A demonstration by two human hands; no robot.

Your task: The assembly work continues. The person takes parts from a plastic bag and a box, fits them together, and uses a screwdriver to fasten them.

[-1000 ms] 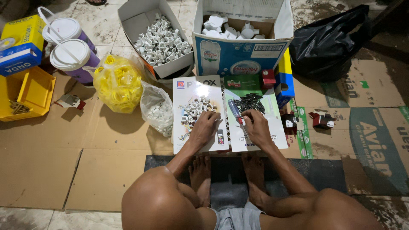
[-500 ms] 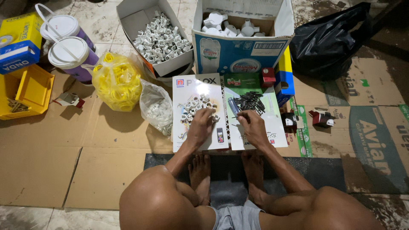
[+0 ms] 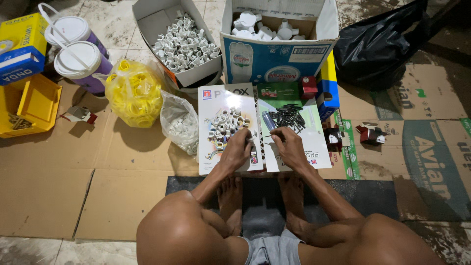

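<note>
I am keeping my left hand (image 3: 237, 149) pinching a white clip beside the clip pile (image 3: 224, 125) on the white card (image 3: 226, 98), my right hand (image 3: 287, 147) closing on a dark nail near the nail heap (image 3: 287, 117), working small and steady.

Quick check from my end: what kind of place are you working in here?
Probably an informal home or back-room workspace on the floor, not a factory bench. Flattened cardboard covers worn tiles, open boxes hold white plastic clips, and the left hand and right hand sort small parts beside bare feet.
</note>
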